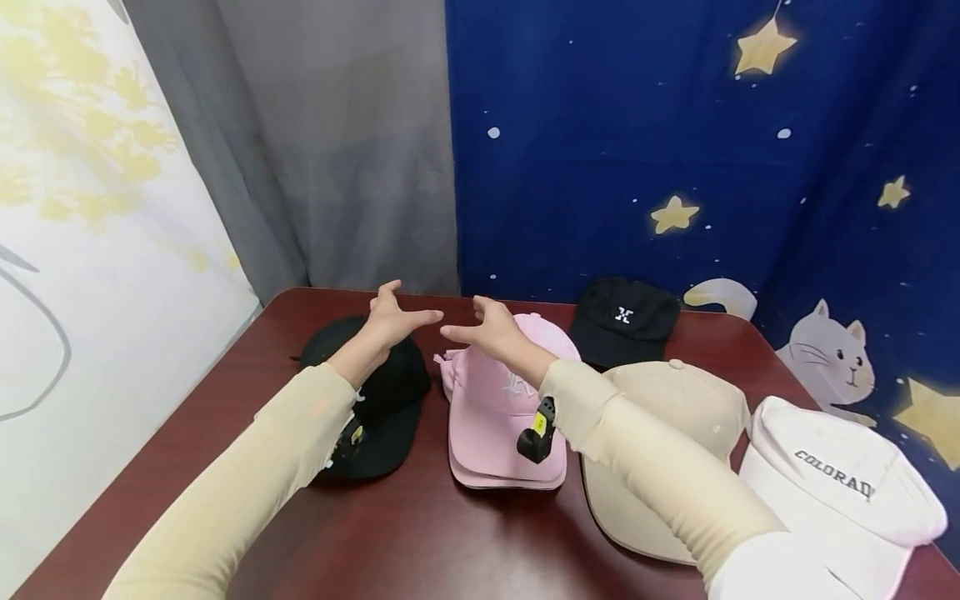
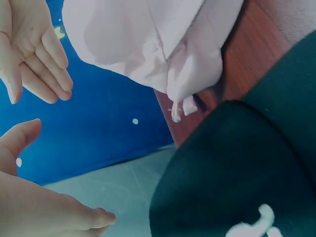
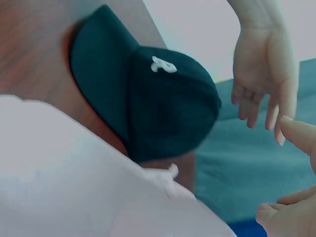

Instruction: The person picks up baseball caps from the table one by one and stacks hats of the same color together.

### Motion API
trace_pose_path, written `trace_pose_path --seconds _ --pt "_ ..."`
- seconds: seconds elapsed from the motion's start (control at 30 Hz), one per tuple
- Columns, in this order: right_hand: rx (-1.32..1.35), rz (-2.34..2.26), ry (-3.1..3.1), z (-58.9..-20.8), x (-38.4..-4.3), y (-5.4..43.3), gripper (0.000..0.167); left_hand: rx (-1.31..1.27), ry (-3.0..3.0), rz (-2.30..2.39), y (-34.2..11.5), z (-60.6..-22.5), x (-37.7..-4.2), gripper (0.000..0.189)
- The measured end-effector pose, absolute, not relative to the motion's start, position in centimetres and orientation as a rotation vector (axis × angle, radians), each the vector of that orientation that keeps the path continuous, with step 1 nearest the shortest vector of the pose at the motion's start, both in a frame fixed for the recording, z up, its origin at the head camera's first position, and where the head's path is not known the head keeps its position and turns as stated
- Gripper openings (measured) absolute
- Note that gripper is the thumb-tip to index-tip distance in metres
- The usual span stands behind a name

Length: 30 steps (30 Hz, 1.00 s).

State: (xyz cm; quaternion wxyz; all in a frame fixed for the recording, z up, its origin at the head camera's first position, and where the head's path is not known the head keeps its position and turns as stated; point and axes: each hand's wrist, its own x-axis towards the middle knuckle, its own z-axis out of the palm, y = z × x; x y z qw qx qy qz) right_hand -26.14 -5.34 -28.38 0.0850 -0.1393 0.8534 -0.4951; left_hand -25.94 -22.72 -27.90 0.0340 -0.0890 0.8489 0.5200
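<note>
Both hands are raised above the caps near the table's far side, palms facing each other with a gap between. The left hand (image 1: 390,321) hovers over a black cap (image 1: 397,379) with a white mark on its front; its fingers are spread and hold nothing. Over the pink caps (image 1: 502,433), which look stacked with brims overlapping, the right hand (image 1: 491,329) is likewise spread and bare. In the right wrist view the black cap (image 3: 173,103) lies brim toward the table's near side. The left wrist view shows the pink cap's strap end (image 2: 176,111) beside the black cap (image 2: 232,163).
Right of the pink caps lie a beige cap (image 1: 675,408) and a white cap (image 1: 840,475) lettered across its front. Another black cap (image 1: 626,317) sits at the table's back edge. A grey curtain (image 1: 360,150) and a blue starry curtain (image 1: 585,167) hang behind the dark red table (image 1: 420,542).
</note>
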Motion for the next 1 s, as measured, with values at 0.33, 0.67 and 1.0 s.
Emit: trace_pose_path --seconds 0.33,0.67,1.0 --pt "-0.371 -1.506 2.551 -26.6 -27.1 -2.1 0.08 -0.236 2.577 1.614 -20.6 -27.5 -27.4 0.094" --pt "-0.265 -1.468 2.581 -25.6 -27.9 1.3 0.081 -0.207 2.582 1.593 -17.7 -27.0 -28.4 0.095" --pt "-0.131 -1.455 2.582 -26.2 -28.5 4.1 0.082 -0.16 2.563 1.574 -15.0 -27.1 -29.4 0.093"
